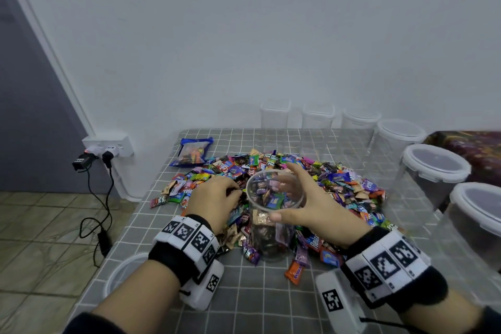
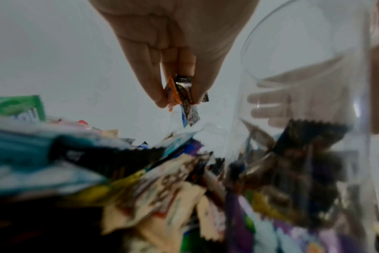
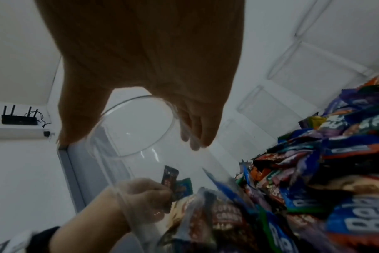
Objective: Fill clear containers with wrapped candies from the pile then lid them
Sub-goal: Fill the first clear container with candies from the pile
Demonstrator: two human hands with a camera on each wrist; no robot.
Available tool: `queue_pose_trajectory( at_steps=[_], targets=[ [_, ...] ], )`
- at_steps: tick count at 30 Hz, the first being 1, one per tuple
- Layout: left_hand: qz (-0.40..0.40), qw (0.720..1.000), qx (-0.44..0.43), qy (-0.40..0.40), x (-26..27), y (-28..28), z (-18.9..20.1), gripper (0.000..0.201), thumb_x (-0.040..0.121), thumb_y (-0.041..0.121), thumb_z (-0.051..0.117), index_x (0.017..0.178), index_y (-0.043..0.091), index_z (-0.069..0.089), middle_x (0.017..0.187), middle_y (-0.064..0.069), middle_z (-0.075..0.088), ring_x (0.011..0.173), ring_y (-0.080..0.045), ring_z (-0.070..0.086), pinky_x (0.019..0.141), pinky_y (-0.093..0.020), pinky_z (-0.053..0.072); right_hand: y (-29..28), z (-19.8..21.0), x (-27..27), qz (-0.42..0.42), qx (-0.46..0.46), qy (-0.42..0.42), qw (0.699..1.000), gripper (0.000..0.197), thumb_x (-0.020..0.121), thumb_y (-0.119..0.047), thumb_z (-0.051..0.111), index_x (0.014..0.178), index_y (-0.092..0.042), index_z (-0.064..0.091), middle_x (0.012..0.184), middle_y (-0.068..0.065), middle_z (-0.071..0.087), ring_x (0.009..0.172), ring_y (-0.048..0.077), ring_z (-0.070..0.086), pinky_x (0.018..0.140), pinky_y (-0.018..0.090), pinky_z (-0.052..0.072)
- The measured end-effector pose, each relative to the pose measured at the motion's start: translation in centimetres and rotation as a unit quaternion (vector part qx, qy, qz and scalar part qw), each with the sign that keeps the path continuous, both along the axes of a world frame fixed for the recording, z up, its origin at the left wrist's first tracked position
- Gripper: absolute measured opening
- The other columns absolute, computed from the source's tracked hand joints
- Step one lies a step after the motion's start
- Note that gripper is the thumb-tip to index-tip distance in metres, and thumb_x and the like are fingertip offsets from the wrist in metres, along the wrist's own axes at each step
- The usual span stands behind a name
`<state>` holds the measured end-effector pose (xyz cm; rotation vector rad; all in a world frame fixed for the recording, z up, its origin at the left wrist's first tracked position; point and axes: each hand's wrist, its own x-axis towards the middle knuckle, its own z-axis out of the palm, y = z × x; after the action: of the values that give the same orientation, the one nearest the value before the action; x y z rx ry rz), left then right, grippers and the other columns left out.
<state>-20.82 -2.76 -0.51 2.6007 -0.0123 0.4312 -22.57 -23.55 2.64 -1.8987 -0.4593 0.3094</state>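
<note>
The candy pile (image 1: 273, 187) spreads over the grid-patterned table (image 1: 244, 306), surrounding the clear container (image 1: 273, 214), which stands upright in it, long axis vertical, open mouth up, partly filled. The right hand (image 1: 311, 206) wraps its upper wall, thumb on the near side, fingers round the far side. Just left of that grip, the left hand (image 1: 217, 198) pinches a few wrapped candies (image 2: 182, 95) between its fingertips beside the rim.

Container (image 1: 273, 214): clear smooth plastic, glossy. Candy wrappers (image 1: 339, 182): shiny crinkled foil and film. Tablecloth (image 1: 244, 293): matt grey checked cloth; lids (image 1: 436, 163) along right edge, white plastic.
</note>
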Motion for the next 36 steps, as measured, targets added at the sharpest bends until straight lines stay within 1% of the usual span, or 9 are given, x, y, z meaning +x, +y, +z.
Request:
queue_pose_trajectory(
  at_steps=[6, 11, 18, 20, 24, 27, 29, 33, 36],
  targets=[
    [-0.026, 0.996, -0.073, -0.047, -1.0, -0.4, 2.0, 0.012, 0.089, 0.026, 0.063, 0.094, 0.02, 0.071, 0.092, 0.009, 0.065, 0.085, -0.007, 0.056, 0.077, -0.021, 0.041, -0.2, -0.4, 0.2, -0.001, 0.002, -0.002, 1.0, 0.117, 0.052, -0.053, 0.084, 0.146, -0.026, 0.02, 0.138, -0.013, 0.043, 0.126, 0.0, 0.044, 0.104, 0.024, 0.038],
    [-0.032, 0.984, -0.132, -0.113, -1.4, -1.2, 5.0, 0.011, 0.086, 0.023, 0.065, 0.092, 0.018, 0.073, 0.084, 0.012, 0.062, 0.083, -0.006, 0.056, 0.079, -0.023, 0.044, -0.2, -0.4, 0.2, -0.006, 0.004, -0.007, 1.0, 0.109, 0.056, -0.048, 0.079, 0.145, -0.025, 0.021, 0.14, -0.01, 0.043, 0.126, 0.002, 0.044, 0.102, 0.021, 0.036],
    [-0.115, 0.978, -0.121, -0.128, -2.5, -3.6, 6.7, 0.009, 0.085, 0.024, 0.066, 0.089, 0.021, 0.073, 0.084, 0.012, 0.065, 0.081, -0.004, 0.058, 0.078, -0.022, 0.046, -0.1, -0.3, 0.0, -0.008, 0.01, -0.011, 1.0, 0.107, 0.057, -0.044, 0.077, 0.146, -0.023, 0.021, 0.129, -0.021, 0.042, 0.12, -0.003, 0.043, 0.092, 0.012, 0.038],
    [-0.131, 0.98, -0.106, -0.107, -2.8, -4.0, 6.5, 0.009, 0.085, 0.026, 0.066, 0.089, 0.022, 0.072, 0.085, 0.011, 0.066, 0.081, -0.004, 0.059, 0.078, -0.023, 0.047, -0.1, -0.3, 0.0, -0.004, 0.007, -0.014, 1.0, 0.108, 0.059, -0.046, 0.081, 0.146, -0.022, 0.021, 0.134, -0.018, 0.042, 0.12, -0.005, 0.044, 0.093, 0.012, 0.039],
    [-0.138, 0.987, -0.05, -0.07, -3.0, -4.1, 6.0, 0.015, 0.087, 0.031, 0.064, 0.097, 0.025, 0.073, 0.092, 0.011, 0.068, 0.087, -0.005, 0.06, 0.08, -0.023, 0.045, -0.2, -0.2, 0.0, 0.0, 0.021, -0.02, 1.0, 0.067, 0.072, -0.024, 0.082, 0.121, -0.037, 0.039, 0.122, -0.02, 0.052, 0.105, -0.016, 0.052, 0.086, 0.008, 0.041],
    [-0.146, 0.988, -0.022, -0.055, -3.1, -4.0, 6.1, 0.017, 0.086, 0.033, 0.063, 0.099, 0.026, 0.072, 0.094, 0.01, 0.069, 0.088, -0.006, 0.06, 0.08, -0.023, 0.045, -0.3, -0.3, 0.2, -0.004, 0.024, -0.026, 0.999, 0.055, 0.074, -0.016, 0.08, 0.113, -0.032, 0.045, 0.109, -0.016, 0.06, 0.098, -0.015, 0.056, 0.081, 0.007, 0.043],
    [-0.15, 0.987, -0.005, -0.05, -3.2, -4.0, 6.2, 0.016, 0.086, 0.034, 0.063, 0.098, 0.028, 0.072, 0.093, 0.011, 0.069, 0.086, -0.006, 0.06, 0.079, -0.024, 0.045, -0.3, -0.5, 0.2, 0.002, 0.034, -0.023, 0.999, 0.06, 0.072, -0.021, 0.082, 0.119, -0.03, 0.045, 0.117, -0.014, 0.06, 0.106, -0.007, 0.057, 0.085, 0.012, 0.045],
    [-0.159, 0.986, 0.016, -0.05, -3.1, -4.0, 6.2, 0.017, 0.086, 0.037, 0.06, 0.098, 0.031, 0.071, 0.09, 0.011, 0.069, 0.084, -0.005, 0.059, 0.077, -0.026, 0.047, -0.2, -0.9, 0.4, -0.004, 0.026, -0.018, 1.0, 0.103, 0.053, -0.048, 0.082, 0.139, -0.026, 0.03, 0.136, -0.015, 0.047, 0.125, -0.001, 0.045, 0.101, 0.02, 0.041],
    [-0.165, 0.985, 0.011, -0.058, -3.1, -3.9, 6.1, 0.02, 0.088, 0.038, 0.058, 0.102, 0.032, 0.071, 0.096, 0.013, 0.07, 0.089, -0.002, 0.06, 0.079, -0.023, 0.046, -0.2, -1.1, 0.5, -0.004, 0.026, -0.011, 1.0, 0.111, 0.052, -0.049, 0.081, 0.144, -0.022, 0.026, 0.139, -0.012, 0.046, 0.129, 0.003, 0.043, 0.107, 0.029, 0.038]
  ],
)
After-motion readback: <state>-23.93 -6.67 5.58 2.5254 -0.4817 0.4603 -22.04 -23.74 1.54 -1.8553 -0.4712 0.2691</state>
